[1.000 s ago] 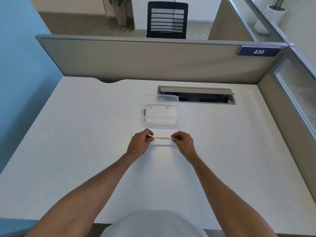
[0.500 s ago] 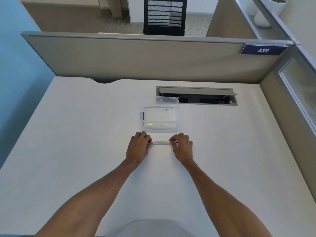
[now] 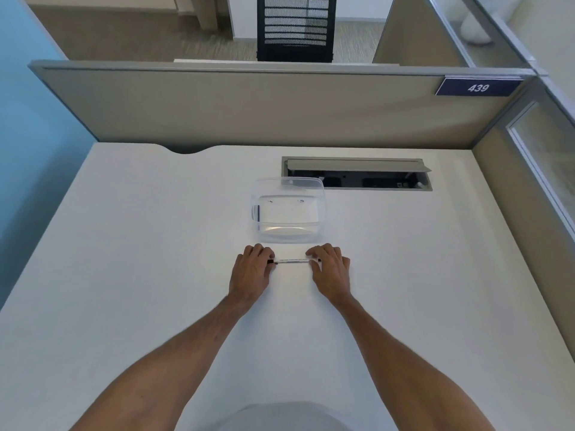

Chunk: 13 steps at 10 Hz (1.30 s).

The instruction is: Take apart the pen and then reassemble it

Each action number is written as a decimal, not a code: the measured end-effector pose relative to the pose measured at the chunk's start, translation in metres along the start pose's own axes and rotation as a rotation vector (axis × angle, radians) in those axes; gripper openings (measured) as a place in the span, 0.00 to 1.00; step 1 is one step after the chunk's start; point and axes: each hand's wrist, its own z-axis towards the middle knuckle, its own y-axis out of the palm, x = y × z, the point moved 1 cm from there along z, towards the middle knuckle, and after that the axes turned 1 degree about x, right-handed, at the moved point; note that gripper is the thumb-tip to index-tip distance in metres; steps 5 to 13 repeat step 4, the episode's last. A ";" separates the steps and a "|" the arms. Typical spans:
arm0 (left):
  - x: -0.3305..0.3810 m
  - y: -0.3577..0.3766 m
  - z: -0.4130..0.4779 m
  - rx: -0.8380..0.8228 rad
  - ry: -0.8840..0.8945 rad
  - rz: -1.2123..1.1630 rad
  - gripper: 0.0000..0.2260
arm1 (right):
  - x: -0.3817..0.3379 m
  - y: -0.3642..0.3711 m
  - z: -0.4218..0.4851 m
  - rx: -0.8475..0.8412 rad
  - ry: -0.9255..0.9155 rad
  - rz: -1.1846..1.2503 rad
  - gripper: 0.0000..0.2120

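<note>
A slim pen (image 3: 293, 261) with a clear barrel and dark ends lies crosswise, low over the white desk (image 3: 140, 259). My left hand (image 3: 251, 273) pinches its left end between thumb and fingers. My right hand (image 3: 330, 270) pinches its right end the same way. Both hands rest knuckles-up on or just above the desk, and the fingers hide the pen's tips. The pen looks whole, in one piece.
A clear plastic box (image 3: 287, 209) stands just beyond the hands. Behind it to the right is an open cable hatch (image 3: 356, 174) in the desk. Beige partitions (image 3: 249, 107) close the back and right; a blue wall (image 3: 28, 135) is on the left.
Both hands with the pen have lowered toward the desk and turned knuckles-up. The camera has tilted a little, so the scene sits lower in view.
</note>
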 end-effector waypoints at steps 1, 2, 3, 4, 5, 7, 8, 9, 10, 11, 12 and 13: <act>0.001 -0.004 -0.004 -0.006 -0.017 0.018 0.09 | -0.002 -0.003 -0.002 -0.007 0.000 -0.006 0.16; 0.002 -0.009 -0.006 0.013 -0.027 0.059 0.10 | -0.002 -0.008 -0.004 0.025 -0.022 -0.027 0.16; 0.005 -0.020 -0.011 0.059 -0.005 0.087 0.08 | -0.010 -0.019 -0.011 0.082 -0.063 -0.036 0.15; 0.013 -0.029 -0.012 0.134 0.059 0.093 0.12 | -0.015 -0.030 -0.008 0.165 -0.126 -0.079 0.17; 0.013 -0.029 -0.012 0.134 0.059 0.093 0.12 | -0.015 -0.030 -0.008 0.165 -0.126 -0.079 0.17; 0.013 -0.029 -0.012 0.134 0.059 0.093 0.12 | -0.015 -0.030 -0.008 0.165 -0.126 -0.079 0.17; 0.013 -0.029 -0.012 0.134 0.059 0.093 0.12 | -0.015 -0.030 -0.008 0.165 -0.126 -0.079 0.17; 0.013 -0.029 -0.012 0.134 0.059 0.093 0.12 | -0.015 -0.030 -0.008 0.165 -0.126 -0.079 0.17; 0.013 -0.029 -0.012 0.134 0.059 0.093 0.12 | -0.015 -0.030 -0.008 0.165 -0.126 -0.079 0.17; 0.013 -0.029 -0.012 0.134 0.059 0.093 0.12 | -0.015 -0.030 -0.008 0.165 -0.126 -0.079 0.17; 0.013 -0.029 -0.012 0.134 0.059 0.093 0.12 | -0.015 -0.030 -0.008 0.165 -0.126 -0.079 0.17; 0.013 -0.029 -0.012 0.134 0.059 0.093 0.12 | -0.015 -0.030 -0.008 0.165 -0.126 -0.079 0.17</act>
